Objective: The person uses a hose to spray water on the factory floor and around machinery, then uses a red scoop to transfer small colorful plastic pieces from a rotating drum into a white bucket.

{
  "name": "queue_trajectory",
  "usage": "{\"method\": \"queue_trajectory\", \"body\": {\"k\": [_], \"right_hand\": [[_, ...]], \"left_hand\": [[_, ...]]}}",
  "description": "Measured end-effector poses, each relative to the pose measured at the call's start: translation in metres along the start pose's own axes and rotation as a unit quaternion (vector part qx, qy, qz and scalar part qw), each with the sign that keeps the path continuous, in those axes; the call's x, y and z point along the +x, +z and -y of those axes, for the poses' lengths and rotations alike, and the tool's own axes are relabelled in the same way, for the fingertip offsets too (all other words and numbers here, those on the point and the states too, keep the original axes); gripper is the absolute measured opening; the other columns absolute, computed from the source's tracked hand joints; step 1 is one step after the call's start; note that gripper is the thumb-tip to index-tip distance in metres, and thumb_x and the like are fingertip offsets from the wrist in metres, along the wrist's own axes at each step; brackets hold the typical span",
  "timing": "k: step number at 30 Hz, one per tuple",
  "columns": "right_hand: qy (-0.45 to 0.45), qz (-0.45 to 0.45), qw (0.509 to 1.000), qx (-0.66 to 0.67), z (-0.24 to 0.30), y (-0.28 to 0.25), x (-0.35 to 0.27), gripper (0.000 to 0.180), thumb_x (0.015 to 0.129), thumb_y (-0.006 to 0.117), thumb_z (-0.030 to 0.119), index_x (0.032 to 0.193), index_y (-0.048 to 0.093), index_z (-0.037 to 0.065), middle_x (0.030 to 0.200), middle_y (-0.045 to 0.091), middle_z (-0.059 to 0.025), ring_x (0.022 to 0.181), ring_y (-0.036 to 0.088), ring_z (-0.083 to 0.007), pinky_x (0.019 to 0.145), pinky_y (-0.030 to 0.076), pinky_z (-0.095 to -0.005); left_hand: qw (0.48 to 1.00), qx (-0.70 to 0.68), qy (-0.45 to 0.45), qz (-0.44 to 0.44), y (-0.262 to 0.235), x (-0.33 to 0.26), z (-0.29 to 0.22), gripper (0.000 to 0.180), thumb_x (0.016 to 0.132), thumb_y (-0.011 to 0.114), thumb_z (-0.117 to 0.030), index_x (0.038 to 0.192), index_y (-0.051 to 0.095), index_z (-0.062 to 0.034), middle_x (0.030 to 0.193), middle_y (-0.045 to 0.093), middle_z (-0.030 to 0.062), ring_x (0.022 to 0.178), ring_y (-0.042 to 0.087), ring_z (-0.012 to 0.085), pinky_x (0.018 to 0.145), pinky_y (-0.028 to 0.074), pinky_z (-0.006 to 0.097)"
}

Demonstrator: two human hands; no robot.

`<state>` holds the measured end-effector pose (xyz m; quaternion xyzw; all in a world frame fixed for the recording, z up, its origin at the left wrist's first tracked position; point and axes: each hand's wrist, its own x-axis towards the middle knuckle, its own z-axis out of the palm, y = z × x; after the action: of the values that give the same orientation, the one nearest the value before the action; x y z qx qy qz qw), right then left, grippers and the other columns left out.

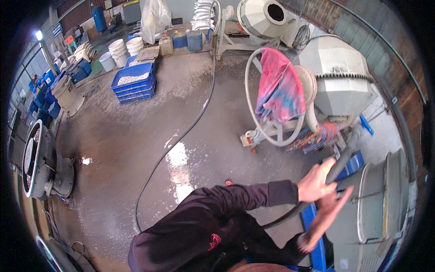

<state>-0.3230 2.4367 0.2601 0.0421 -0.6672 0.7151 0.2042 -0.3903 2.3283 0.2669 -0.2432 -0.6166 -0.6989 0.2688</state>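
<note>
A thick dark hose point(340, 165) slants up past my arm toward the lower part of the near mixer. My left hand point(315, 182), in a black sleeve, is closed around this hose. Just below it, my right hand point(330, 211) is close against the left one, a little blurred, with one long finger stretched out away from the hose. Its other fingers are partly hidden behind the left hand. The near drum mixer point(337, 75) is pale grey, with a toothed ring and a large handwheel point(248, 93). A pink and blue cloth point(281, 86) drapes over the wheel.
A thin dark hose point(181, 138) curves across the wet floor point(113, 149). Stacked blue crates point(133, 86) hold pale pieces, near white buckets point(118, 47) and jugs point(195, 41). Another mixer point(260, 20) stands behind. A round machine point(38, 158) is at left, a grey drum point(376, 195) at right.
</note>
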Motion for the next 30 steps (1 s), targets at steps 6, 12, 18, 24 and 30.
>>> {"method": "queue_trajectory", "body": {"k": [6,12,18,24,30], "right_hand": [[-0.162,-0.135,0.958,-0.196,-0.092,0.030,0.125,0.051,0.084,0.055,0.010,0.129,0.036,-0.005,0.129,0.042,-0.0208,0.112,0.047,-0.0258,0.091,0.039,-0.0337],[-0.388,-0.154,0.901,-0.117,-0.116,0.076,0.314,0.045,0.087,0.055,0.014,0.125,0.043,-0.006,0.120,0.051,-0.0177,0.095,0.054,-0.0203,0.079,0.047,-0.0316],[-0.283,-0.020,0.956,-0.079,-0.137,0.186,0.443,0.035,0.086,0.057,0.007,0.120,0.052,0.000,0.105,0.061,-0.0124,0.078,0.057,-0.0119,0.065,0.046,-0.0217],[-0.257,0.155,0.937,-0.178,-0.183,0.310,0.491,0.038,0.085,0.059,0.016,0.120,0.053,0.002,0.123,0.051,-0.0154,0.101,0.055,-0.0189,0.083,0.046,-0.0320],[-0.331,0.354,0.863,-0.144,-0.193,0.449,0.358,0.038,0.083,0.059,0.019,0.117,0.053,0.005,0.116,0.053,-0.0147,0.096,0.056,-0.0197,0.081,0.046,-0.0337]], "left_hand": [[0.992,-0.006,0.001,-0.126,0.048,0.169,0.071,0.049,0.067,0.059,-0.008,0.108,0.034,0.0010,0.078,0.047,0.0126,0.077,0.052,0.0247,0.067,0.043,0.039],[0.979,0.115,-0.078,0.152,-0.011,0.268,0.104,0.058,0.075,0.058,-0.026,0.113,0.033,0.0109,0.087,0.050,0.0323,0.084,0.052,0.0438,0.075,0.039,0.050],[0.959,0.269,-0.056,0.075,-0.167,0.170,0.180,0.032,0.085,0.051,-0.018,0.114,0.048,-0.0038,0.098,0.052,0.0151,0.094,0.053,0.0304,0.081,0.043,0.039],[0.485,0.572,-0.656,0.092,-0.271,-0.123,0.163,0.028,0.081,0.049,-0.021,0.103,0.060,-0.0074,0.091,0.061,0.0133,0.090,0.059,0.0300,0.069,0.049,0.044],[0.385,0.414,-0.764,-0.312,-0.256,-0.348,0.102,0.024,0.074,0.051,-0.014,0.089,0.065,-0.0015,0.086,0.064,0.0198,0.083,0.063,0.0317,0.068,0.051,0.044]]}}
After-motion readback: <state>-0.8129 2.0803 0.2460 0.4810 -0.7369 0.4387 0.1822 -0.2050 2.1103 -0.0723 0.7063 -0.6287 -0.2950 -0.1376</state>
